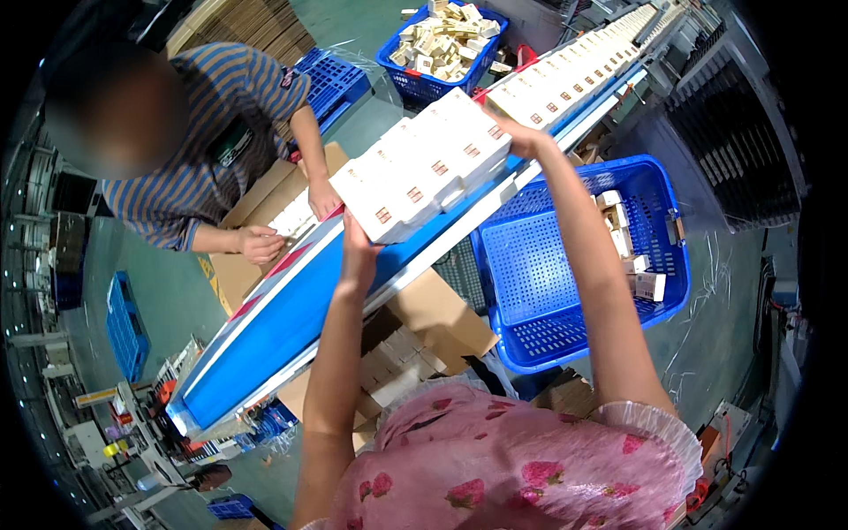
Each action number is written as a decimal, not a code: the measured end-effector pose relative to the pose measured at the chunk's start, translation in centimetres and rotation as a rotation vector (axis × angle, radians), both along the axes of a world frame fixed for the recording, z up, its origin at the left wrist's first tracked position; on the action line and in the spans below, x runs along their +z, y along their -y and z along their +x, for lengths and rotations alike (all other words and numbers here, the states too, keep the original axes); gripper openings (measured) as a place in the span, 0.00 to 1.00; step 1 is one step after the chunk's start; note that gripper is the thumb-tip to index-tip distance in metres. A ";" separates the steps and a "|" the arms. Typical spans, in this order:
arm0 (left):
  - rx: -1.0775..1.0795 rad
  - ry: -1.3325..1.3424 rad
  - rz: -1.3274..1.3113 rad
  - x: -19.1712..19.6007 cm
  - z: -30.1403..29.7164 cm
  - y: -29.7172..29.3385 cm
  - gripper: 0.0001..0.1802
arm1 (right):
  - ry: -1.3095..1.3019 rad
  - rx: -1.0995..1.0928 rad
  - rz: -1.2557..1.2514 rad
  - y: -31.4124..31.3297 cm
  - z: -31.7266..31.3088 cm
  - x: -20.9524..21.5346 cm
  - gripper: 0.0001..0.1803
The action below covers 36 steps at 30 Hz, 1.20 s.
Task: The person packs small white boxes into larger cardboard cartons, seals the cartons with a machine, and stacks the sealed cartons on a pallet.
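A row of several small white boxes (433,163) is pressed between my two hands, raised just over the blue conveyor belt (291,309). My left hand (358,252) clamps the near end of the row and my right hand (521,137) clamps the far end. More white boxes (574,75) stand in a line on the belt beyond my right hand. Across the belt, a person in a striped shirt (203,132) handles white boxes (296,216) over an open cardboard carton (265,199).
A blue plastic crate (548,265) holding a few small boxes sits on the floor to my right. Another blue crate (442,40) full of boxes stands farther back. Cardboard cartons (433,322) lie under the belt. A blue crate (124,327) stands at far left.
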<state>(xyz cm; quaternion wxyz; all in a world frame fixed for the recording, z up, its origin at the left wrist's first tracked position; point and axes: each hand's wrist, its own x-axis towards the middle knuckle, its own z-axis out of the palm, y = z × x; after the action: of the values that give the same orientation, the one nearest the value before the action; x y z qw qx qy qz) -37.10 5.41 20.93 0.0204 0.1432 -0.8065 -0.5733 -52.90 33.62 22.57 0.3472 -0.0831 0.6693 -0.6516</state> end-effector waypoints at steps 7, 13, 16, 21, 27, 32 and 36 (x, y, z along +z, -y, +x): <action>0.154 -0.019 0.015 2.2 8.4 9.0 0.20 | 0.033 0.007 -0.300 13.5 7.4 0.8 0.41; 0.333 0.046 0.167 1.8 21.4 14.3 0.20 | -0.144 0.112 -0.121 15.1 17.5 10.1 0.38; 0.594 0.129 0.266 2.6 34.6 14.5 0.20 | -0.262 0.402 -0.138 17.6 23.3 9.2 0.38; 0.498 0.420 0.643 -4.3 37.9 11.1 0.20 | 0.364 0.239 0.107 13.3 30.0 0.3 0.37; -0.436 0.602 -0.981 -13.3 30.4 11.8 0.10 | -0.741 0.919 0.979 15.2 28.3 -12.9 0.06; -0.576 0.619 -0.967 -15.6 25.8 12.3 0.15 | -0.932 1.246 0.947 18.7 27.6 -8.5 0.07; -0.618 0.810 -0.779 -14.2 22.6 13.3 0.19 | -0.407 0.845 0.684 21.5 26.8 -10.1 0.21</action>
<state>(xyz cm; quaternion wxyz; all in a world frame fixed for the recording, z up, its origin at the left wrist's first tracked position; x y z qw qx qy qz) -14.46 -7.94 6.76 -0.4016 0.0915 -0.9035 -0.1183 -26.06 12.15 12.45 0.4485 -0.3496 0.8039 -0.1741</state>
